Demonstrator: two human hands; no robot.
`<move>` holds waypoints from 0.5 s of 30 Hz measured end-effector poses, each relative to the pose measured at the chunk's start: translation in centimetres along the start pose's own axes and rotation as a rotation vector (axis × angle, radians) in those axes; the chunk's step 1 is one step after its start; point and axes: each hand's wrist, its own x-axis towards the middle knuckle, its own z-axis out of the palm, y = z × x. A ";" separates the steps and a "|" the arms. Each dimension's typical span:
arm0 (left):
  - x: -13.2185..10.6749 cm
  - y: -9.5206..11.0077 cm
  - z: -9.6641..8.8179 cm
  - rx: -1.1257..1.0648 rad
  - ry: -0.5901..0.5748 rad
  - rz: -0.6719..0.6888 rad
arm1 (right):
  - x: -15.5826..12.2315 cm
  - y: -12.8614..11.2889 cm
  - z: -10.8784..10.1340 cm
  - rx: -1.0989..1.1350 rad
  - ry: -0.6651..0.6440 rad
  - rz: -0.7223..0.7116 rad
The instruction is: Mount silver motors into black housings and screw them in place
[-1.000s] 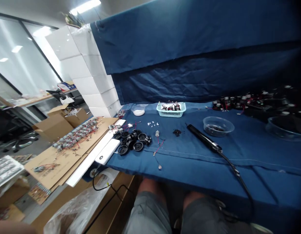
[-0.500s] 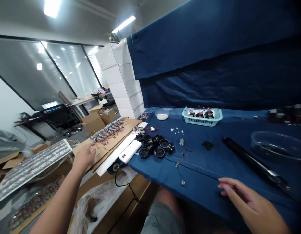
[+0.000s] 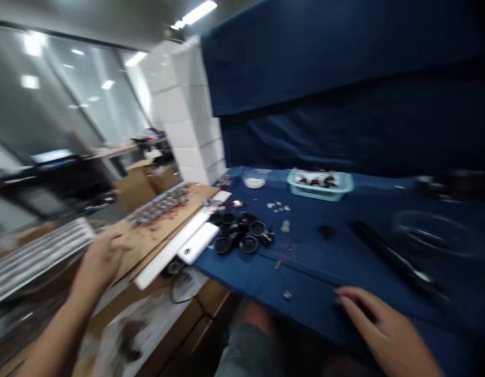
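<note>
My left hand, smeared by motion, is above the near-left end of a cardboard sheet. Rows of small motors with red wires lie on that sheet. Whether the left fingers hold anything cannot be made out. At the lower right, my right hand is by the front of the blue cloth, thumb and forefinger tips together. Anything between them is hidden. Left of it a small motor, thin red wire and a little metal part lie on the cloth. Black wheel-like parts form a cluster mid-table.
A white phone-like slab lies at the table's left edge. Behind are a white bowl and a turquoise basket of parts. A long black tool and a clear tub are to the right. White boxes stand stacked.
My left hand has moved left and slightly down, away from the motors. The whole view has shifted and blurred. My right hand keeps much the same shape.
</note>
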 end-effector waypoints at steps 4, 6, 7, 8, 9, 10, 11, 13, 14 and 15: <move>-1.8 11.1 2.5 -0.278 -0.102 0.197 | 3.2 -7.5 0.0 -0.161 -0.166 0.036; -3.9 18.3 3.9 -0.402 -0.164 0.446 | 5.9 -9.5 1.2 -0.219 -0.189 0.025; -4.9 21.8 4.7 -0.410 -0.164 0.595 | 7.4 -10.2 1.8 -0.250 -0.186 0.021; -5.7 25.0 5.6 -0.377 -0.163 0.743 | 8.9 -10.8 2.5 -0.280 -0.183 0.019; -6.2 27.9 6.5 -0.363 -0.186 0.829 | 10.4 -11.4 3.0 -0.307 -0.176 0.026; -6.4 30.2 7.5 -0.347 -0.222 0.889 | 12.0 -11.8 3.4 -0.332 -0.167 0.043; -6.5 32.1 8.5 -0.326 -0.251 0.936 | 13.5 -12.2 3.8 -0.356 -0.160 0.072; -6.0 34.7 10.2 -0.267 -0.284 0.975 | 16.2 -12.7 4.3 -0.397 -0.179 0.146; -5.6 35.4 10.8 -0.235 -0.294 0.985 | 17.4 -12.8 4.5 -0.412 -0.210 0.186; -5.3 36.0 11.4 -0.204 -0.301 0.991 | 18.5 -12.8 4.7 -0.423 -0.249 0.217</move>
